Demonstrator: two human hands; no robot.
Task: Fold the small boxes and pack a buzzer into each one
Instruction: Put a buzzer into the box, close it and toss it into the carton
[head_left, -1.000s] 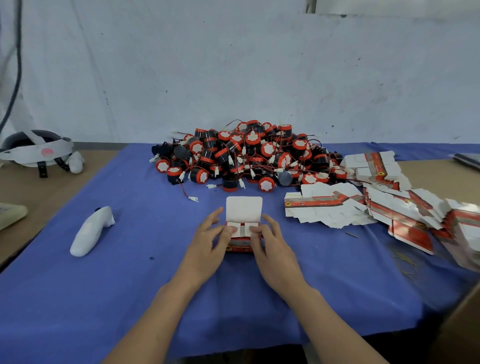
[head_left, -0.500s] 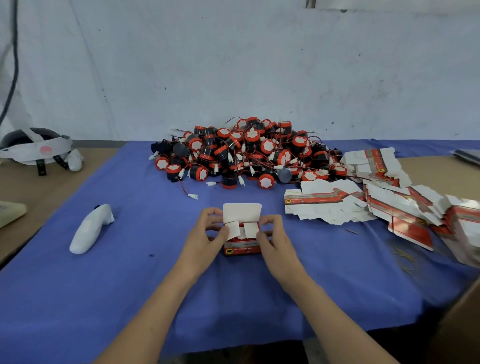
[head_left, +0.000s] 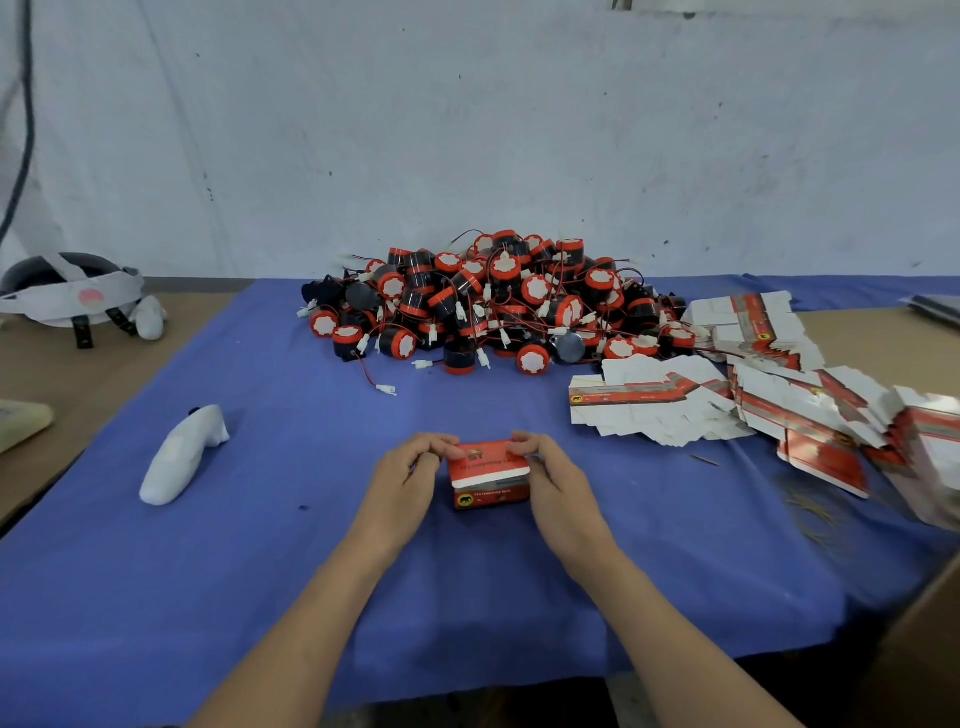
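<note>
A small red and white box (head_left: 489, 475) stands on the blue cloth (head_left: 260, 545) in front of me, its red lid flap folded down over the top with a white edge showing. My left hand (head_left: 408, 480) grips the box's left side, fingers curled over the lid's far left corner. My right hand (head_left: 550, 475) grips the right side, fingers curled over the far right corner. A big pile of black and red buzzers (head_left: 498, 306) with thin wires lies behind. Flat unfolded boxes (head_left: 727, 405) are heaped to the right.
A white controller (head_left: 182, 457) lies on the cloth at left. A headset (head_left: 72, 296) rests on the brown table (head_left: 78, 374) at far left. A loose buzzer connector (head_left: 385, 388) lies ahead of the pile. A cardboard edge (head_left: 924, 634) shows at lower right.
The white lid flap that stood up behind the box has been folded down over the side flaps. Both hands moved from the inner flaps to the lid's far corners.
</note>
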